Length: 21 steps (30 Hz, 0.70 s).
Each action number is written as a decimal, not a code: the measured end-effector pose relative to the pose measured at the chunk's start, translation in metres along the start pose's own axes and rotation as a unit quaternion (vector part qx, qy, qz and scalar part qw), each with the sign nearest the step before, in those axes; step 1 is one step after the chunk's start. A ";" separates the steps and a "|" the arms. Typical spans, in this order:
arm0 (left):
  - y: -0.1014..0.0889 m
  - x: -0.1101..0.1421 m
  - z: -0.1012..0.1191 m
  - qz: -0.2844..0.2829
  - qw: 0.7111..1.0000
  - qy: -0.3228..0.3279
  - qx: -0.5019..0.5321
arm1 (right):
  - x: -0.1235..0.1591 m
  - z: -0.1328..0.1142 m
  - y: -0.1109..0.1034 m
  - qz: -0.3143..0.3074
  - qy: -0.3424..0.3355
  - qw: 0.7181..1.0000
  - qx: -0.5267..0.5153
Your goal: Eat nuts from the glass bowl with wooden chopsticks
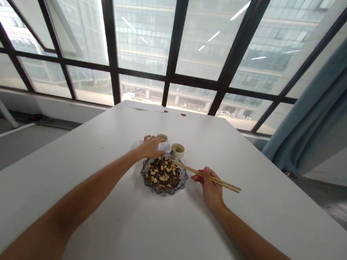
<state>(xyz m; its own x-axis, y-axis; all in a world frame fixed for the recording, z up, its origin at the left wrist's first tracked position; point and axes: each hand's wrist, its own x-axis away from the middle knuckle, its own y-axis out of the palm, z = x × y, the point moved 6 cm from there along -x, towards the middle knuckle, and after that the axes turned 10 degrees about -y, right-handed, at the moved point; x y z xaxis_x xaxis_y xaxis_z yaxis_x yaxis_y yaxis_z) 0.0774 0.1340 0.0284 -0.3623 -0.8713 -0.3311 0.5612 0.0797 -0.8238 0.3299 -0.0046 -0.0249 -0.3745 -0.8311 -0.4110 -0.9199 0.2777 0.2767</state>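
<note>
A scalloped clear glass bowl point(143, 179) stands in the middle of the table, filled with peanuts point(163, 178) and dark seeds point(157, 187) that look like sunflower seeds. My right hand point(212, 187) is closed around a pair of wooden chopsticks point(225, 185), whose tips reach over the bowl's far part. Whether the tips pinch anything is too small to tell. Behind the bowl, my left hand point(149, 147) has its thumb and fingers around a small white object point(164, 147), perhaps a cup. Close by stand a pale green cup point(178, 150) and another greenish cup point(162, 137), partly hidden by my left fingers.
White sheets of paper point(143, 106) lie at the far end of the white table point(117, 237). A small brown round item point(183, 114) lies near that edge. Beyond are dark-framed windows point(172, 33), with a blue curtain point(323, 89) hanging on the right.
</note>
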 end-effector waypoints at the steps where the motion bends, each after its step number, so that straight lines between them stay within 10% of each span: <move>1: -0.001 -0.002 -0.001 0.002 1.000 0.002 0.012 | 0.000 0.000 0.000 -0.002 -0.001 1.000 0.005; 21: -0.009 -0.009 -0.007 0.001 0.994 0.071 0.082 | 0.001 -0.003 0.000 -0.002 -0.003 1.000 0.011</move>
<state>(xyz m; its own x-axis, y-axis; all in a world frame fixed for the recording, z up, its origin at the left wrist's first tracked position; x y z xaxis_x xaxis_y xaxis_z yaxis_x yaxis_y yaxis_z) 0.0707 0.1446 0.0355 -0.4563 -0.7925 -0.4046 0.6716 -0.0085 -0.7409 0.3295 -0.0070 -0.0227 -0.3720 -0.8294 -0.4167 -0.9236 0.2859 0.2555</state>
